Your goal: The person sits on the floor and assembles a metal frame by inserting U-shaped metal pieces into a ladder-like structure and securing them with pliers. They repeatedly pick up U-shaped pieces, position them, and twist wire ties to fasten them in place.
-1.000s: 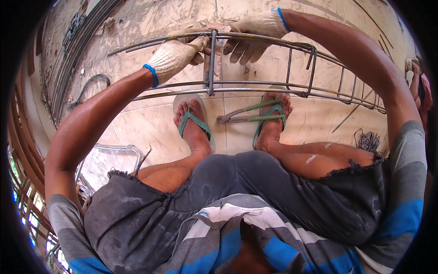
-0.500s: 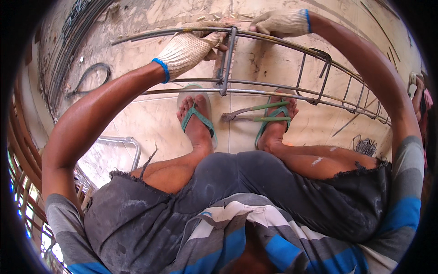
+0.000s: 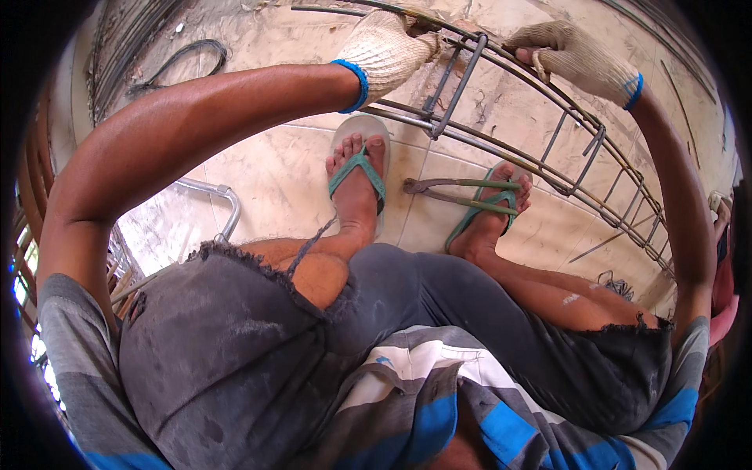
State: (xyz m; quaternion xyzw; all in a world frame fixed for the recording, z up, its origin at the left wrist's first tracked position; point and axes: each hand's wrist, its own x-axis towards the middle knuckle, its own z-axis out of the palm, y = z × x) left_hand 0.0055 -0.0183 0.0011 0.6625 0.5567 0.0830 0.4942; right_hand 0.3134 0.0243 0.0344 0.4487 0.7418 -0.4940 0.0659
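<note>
- Pale floor tiles (image 3: 274, 168) lie near, dirtier farther off; a bent metal tube (image 3: 233, 205) at left disappears behind the knee (image 3: 319, 276).
- Green-handled pincers (image 3: 427, 185) lie beside the right foot (image 3: 497, 196).
- The rebar cage (image 3: 460, 84) stretches from far middle to near right, its right end hidden.
- The gloved left hand (image 3: 388, 55) and right hand (image 3: 576, 61) curl at its far bar; hidden fingertips leave both grips uncertain.
- Far left, dark rods (image 3: 117, 47) are cut off.

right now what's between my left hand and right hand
In the head view, a stirrup and upper bars of the rebar cage lie between left hand and right hand.
</note>
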